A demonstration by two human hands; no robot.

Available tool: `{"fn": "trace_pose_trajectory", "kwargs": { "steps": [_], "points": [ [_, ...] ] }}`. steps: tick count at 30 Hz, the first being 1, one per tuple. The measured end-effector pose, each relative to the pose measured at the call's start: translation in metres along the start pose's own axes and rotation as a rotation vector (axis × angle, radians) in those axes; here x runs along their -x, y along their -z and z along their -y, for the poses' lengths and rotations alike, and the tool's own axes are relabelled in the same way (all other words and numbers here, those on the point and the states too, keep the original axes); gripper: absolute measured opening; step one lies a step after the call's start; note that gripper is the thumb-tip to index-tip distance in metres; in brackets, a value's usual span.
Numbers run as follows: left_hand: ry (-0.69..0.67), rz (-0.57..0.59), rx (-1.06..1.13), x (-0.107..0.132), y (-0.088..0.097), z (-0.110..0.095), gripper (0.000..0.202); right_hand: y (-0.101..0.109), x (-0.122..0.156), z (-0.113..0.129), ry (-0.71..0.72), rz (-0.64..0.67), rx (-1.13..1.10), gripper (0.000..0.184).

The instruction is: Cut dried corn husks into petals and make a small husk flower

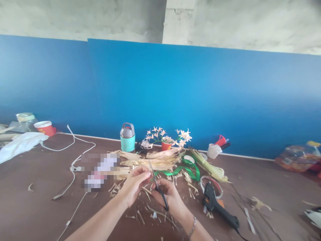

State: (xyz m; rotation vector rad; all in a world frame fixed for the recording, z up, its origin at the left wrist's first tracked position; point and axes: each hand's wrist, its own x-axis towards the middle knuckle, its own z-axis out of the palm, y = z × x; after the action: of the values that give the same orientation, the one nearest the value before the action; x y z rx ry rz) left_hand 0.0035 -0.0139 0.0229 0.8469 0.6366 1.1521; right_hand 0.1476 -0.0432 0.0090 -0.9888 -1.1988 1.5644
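My right hand (168, 197) is closed around the black handles of a pair of scissors (156, 185), whose blades point up and away. My left hand (135, 182) is closed in a pinch just left of the blades, holding a small pale strip of dried husk. Both hands hover over the brown table (37, 207), above scattered husk trimmings (147, 207). Behind them lies a pile of dried corn husks (150, 160) and a green ribbon (183, 169).
A black glue gun (217, 206) lies right of my hands. At the back stand a teal container (127, 137), a small pot of husk flowers (167, 138), a white cup (213, 150) and a bundle of strips (208, 165). White cables (72, 164) run on the left.
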Motion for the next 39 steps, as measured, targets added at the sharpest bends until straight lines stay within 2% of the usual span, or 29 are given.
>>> {"fn": "trace_pose_trajectory", "kwargs": {
  "steps": [39],
  "points": [
    [0.096,0.159,-0.139,-0.005,0.016,-0.021,0.014,0.008,0.0,-0.001,-0.039,0.062,0.13,0.029]
  ]
}}
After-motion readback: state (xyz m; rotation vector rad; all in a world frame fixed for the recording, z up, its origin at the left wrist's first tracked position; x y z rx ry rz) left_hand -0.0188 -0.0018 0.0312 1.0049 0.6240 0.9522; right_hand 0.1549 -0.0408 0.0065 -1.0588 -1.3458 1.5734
